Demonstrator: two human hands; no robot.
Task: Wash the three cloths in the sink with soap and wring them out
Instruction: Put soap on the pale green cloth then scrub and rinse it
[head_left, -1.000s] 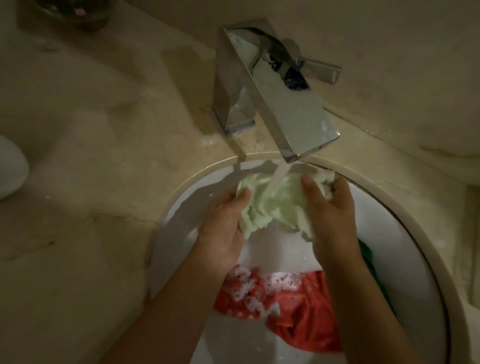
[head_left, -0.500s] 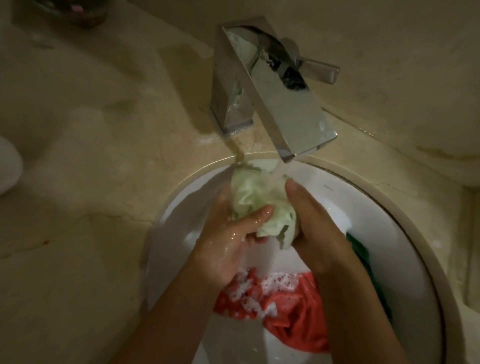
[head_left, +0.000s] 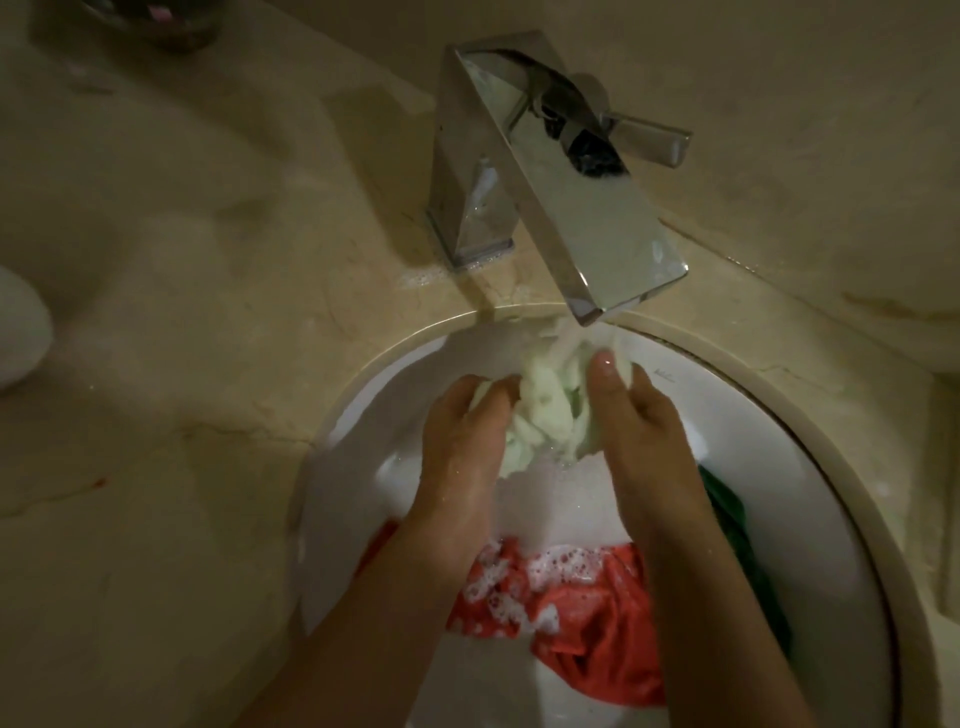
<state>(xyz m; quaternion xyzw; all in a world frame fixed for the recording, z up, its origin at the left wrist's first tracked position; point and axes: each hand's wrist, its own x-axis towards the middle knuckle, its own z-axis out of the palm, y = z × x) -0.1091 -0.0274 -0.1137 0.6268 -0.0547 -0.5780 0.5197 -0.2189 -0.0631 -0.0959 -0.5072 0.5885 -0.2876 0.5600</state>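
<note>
A pale green cloth (head_left: 545, 410) is bunched between my two hands under water running from the chrome tap (head_left: 587, 208). My left hand (head_left: 462, 441) grips its left side with curled fingers. My right hand (head_left: 639, 421) holds its right side, thumb on top. Below my wrists a red cloth (head_left: 587, 634) with soap foam lies in the white sink (head_left: 363, 457). A dark green cloth (head_left: 737, 530) lies along the right wall of the basin, partly hidden by my right forearm.
The beige stone counter (head_left: 182, 364) surrounds the basin. A white rounded object (head_left: 21, 332) sits at the left edge. A dark container (head_left: 156, 21) stands at the back left. The tap's lever (head_left: 649, 140) points right.
My hands have drawn slightly apart and the pale green cloth has loosened from a tight bunch; it stays under the running water.
</note>
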